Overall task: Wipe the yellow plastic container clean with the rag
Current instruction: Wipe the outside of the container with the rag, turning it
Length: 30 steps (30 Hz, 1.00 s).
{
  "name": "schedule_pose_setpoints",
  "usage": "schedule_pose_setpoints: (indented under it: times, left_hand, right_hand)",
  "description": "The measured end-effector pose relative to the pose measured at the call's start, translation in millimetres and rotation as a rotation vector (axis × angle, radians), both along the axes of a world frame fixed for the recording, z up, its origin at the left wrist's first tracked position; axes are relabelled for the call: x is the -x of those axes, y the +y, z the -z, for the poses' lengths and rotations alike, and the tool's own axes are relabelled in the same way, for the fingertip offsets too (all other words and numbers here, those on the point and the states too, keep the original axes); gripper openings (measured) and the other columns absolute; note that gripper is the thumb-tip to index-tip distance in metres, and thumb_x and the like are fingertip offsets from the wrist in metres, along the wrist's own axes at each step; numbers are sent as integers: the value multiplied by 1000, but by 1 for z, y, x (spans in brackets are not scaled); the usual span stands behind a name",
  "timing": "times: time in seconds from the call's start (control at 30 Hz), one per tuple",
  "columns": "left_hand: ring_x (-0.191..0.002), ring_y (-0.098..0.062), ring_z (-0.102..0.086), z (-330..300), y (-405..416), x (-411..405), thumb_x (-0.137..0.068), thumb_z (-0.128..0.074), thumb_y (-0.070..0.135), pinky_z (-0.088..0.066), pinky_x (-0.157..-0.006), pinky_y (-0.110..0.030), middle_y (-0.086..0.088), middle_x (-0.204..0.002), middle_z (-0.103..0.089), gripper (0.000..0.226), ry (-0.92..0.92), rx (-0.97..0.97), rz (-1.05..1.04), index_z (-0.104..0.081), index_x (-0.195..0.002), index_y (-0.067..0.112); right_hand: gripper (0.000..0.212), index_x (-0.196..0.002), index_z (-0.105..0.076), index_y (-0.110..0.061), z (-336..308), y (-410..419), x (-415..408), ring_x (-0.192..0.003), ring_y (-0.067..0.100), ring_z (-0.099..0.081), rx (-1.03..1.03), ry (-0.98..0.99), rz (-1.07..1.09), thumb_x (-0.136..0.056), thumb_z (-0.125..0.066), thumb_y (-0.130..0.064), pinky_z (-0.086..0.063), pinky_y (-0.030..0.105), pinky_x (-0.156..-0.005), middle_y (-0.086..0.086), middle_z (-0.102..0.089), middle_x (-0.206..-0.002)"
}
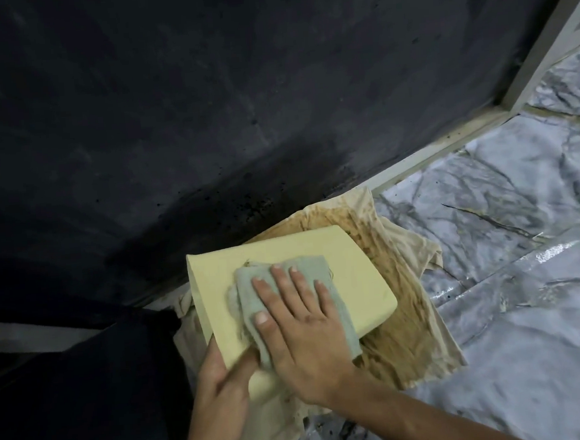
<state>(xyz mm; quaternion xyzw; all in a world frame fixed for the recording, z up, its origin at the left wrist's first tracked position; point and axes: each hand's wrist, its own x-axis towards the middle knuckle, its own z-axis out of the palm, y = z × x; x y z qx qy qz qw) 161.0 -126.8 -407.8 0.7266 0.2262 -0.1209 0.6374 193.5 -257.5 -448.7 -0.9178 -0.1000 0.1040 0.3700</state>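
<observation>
The yellow plastic container (337,275) lies with a broad flat face turned up, tilted slightly, on a stained beige cloth (402,318) spread over the marbled grey floor (512,273) at the foot of a dark wall (205,105). The right hand (299,325) lies flat on that face with fingers spread, pressing a pale green rag (252,291) against the plastic — an open palm bearing down, no clenched grip. The rag is bunched under the fingers, and much of it is hidden beneath the hand, so its full shape cannot be made out.

The left hand (223,365) grasps the container's near corner, thumb lying over the top face just beside the rag; its other fingers are hidden under the container. Whether the container's opening faces down or away cannot be told, since only the flat face and one thin side edge show.

Both forearms are cut off by the bottom edge of the view. The cloth is soiled brown around the container's far side, and its near part is covered by the hands. A dark shape (70,389) fills the lower left — too dim to identify. A pale frame (447,140) runs along the base of the wall at right.
</observation>
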Motion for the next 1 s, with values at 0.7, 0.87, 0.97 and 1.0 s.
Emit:
schedule_pose_setpoints:
  times: [0.7, 0.87, 0.97, 1.0]
  left_hand:
    - [-90, -25, -83, -31, 28, -56, -93, -66, 11, -67, -71, -39, -11, -109, -87, 30, 247, 147, -97, -72, -123, 14]
    - [-83, -27, -71, -36, 44, -129, -103, -49, 61, -57, -72, -40, -12, -94, -77, 60, 371, 118, -233, -72, -117, 8]
    - [-77, -31, -71, -34, 43, -131, -103, -56, 50, -56, -68, -37, -15, -86, -76, 45, 400, 67, -94, -72, -103, 8]
    - [-72, -30, -68, -34, 42, -130, -103, -58, 42, -54, -65, -35, -15, -81, -73, 37, 391, 59, -82, -70, -95, 8]
  right_hand:
    - [33, -136, -59, -35, 101, -147, -40, -119, -17, -51, -353, 18, 375, -105, -47, -34, -43, 16, -102, -14, -64, -133]
    - [36, -127, -65, -17, 99, -161, -47, -107, 14, -66, -161, -79, 306, -104, -45, -36, -38, 1, -85, 0, -72, -118]
    - [38, -124, -65, -16, 92, -165, -45, -91, 10, -65, -180, -109, 377, -103, -43, -40, -45, 9, -76, 1, -72, -106]
    - [38, -121, -65, -15, 89, -166, -44, -82, 12, -64, -200, -106, 429, -104, -42, -40, -46, 15, -70, 2, -70, -96]
